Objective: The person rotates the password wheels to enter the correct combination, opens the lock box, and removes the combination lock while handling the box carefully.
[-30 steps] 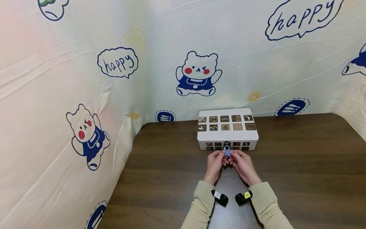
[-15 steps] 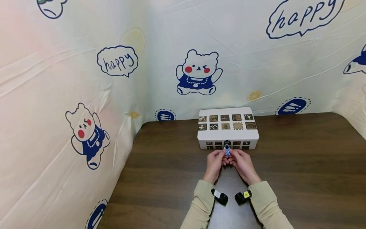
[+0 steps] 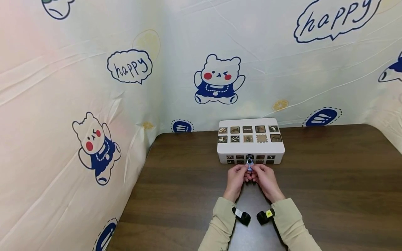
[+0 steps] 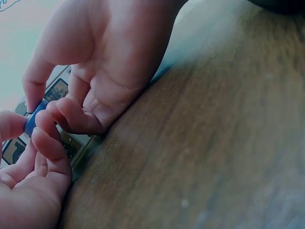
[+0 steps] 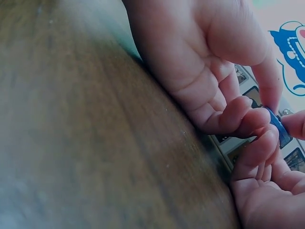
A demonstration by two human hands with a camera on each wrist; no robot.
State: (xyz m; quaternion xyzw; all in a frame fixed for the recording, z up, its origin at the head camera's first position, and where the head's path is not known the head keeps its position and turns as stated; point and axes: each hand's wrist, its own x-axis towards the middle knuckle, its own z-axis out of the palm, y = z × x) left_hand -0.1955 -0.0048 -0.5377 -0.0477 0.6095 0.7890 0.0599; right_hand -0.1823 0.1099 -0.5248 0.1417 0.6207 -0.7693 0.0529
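**Q:** What is shown nearest, at the bottom of the head view?
**A:** Two beige sleeves are seen, with a black wrist camera strapped at each cuff.

**Q:** How are the fingers set?
**A:** The left hand and the right hand are placed side by side, right of and below the frame's centre. A small blue padlock is pinched from both sides by thumbs and fingers; in the wrist views, the other fingers are seen curled.

**Q:** Which way does the padlock lie from them?
**A:** It is held between the fingertips, at the far end of both hands. Its long axis is pointed up the frame, shackle foremost, toward the clasp. Neither hand is judged nearer. Whether the clasp is threaded by the shackle cannot be told.

**Q:** And beyond?
**A:** The clasp is borne by the front of a white box, printed with dark squares and set on a brown table. Across the upper frame, a pale backdrop is hung, printed with bears.
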